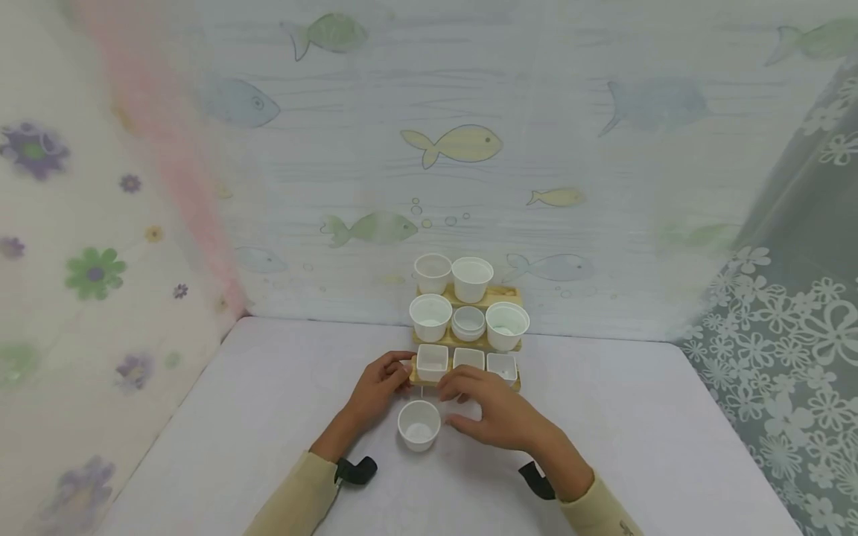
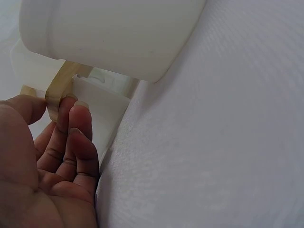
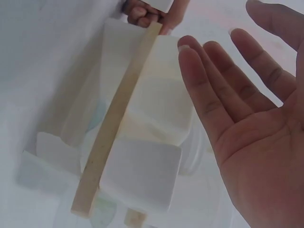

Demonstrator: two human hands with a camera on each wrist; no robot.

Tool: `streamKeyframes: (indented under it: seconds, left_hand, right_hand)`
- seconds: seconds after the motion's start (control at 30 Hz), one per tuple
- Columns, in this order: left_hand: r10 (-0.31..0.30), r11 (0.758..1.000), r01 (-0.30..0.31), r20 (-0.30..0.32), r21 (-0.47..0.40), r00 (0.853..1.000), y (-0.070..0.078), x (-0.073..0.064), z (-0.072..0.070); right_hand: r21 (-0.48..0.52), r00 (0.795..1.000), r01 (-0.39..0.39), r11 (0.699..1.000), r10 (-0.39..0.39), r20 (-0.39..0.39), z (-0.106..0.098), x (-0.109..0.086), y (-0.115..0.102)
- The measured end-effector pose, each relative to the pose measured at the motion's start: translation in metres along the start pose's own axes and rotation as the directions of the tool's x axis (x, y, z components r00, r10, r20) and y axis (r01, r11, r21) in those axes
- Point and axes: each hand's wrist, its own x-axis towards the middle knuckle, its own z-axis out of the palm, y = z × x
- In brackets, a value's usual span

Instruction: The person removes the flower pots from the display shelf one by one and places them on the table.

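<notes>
A tiered wooden rack [image 1: 506, 295] stands near the table's back edge, holding white plastic cups. My left hand [image 1: 375, 391] grips the left end of its front tier; in the left wrist view, thumb and fingers pinch the wooden strip [image 2: 58, 90]. Three square cups [image 1: 432, 362] sit in that tier. A loose round white cup [image 1: 418, 426] stands upright on the table in front, between my hands. My right hand [image 1: 499, 411] hovers beside this cup and the front tier, fingers loosely extended and holding nothing. The right wrist view shows the palm [image 3: 266, 156] next to the square cups [image 3: 142, 171].
Round cups fill the middle tier [image 1: 430, 316], and two more stand on the top tier [image 1: 472, 279]. A fish-patterned curtain [image 1: 375, 179] hangs close behind the rack. The white-covered table [image 1: 603, 439] spreads out on both sides.
</notes>
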Motion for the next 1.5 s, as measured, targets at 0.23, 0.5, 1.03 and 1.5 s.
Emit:
streamKeyframes:
  seconds: [0.23,0.5,1.03,1.5]
  left_hand:
    - [-0.001,1.000,0.001,-0.003,0.011,1.000,0.000,0.001,-0.001]
    - [-0.011,1.000,0.011,-0.004,0.010,1.000,-0.001,0.001,0.000]
    - [-0.001,1.000,0.001,0.001,0.015,1.000,0.000,0.001,-0.001]
    - [0.014,1.000,-0.014,0.003,-0.008,1.000,0.000,0.002,-0.001]
  right_hand:
    - [-0.009,0.999,0.017,1.000,-0.018,-0.040,-0.007,0.001,0.001]
    - [0.024,0.996,0.033,0.999,-0.031,-0.084,-0.012,0.002,0.005]
    - [0.013,0.981,0.010,1.000,-0.007,-0.196,-0.023,0.007,0.008]
    - [-0.065,0.969,0.059,0.996,-0.073,-0.235,-0.045,0.016,0.002]
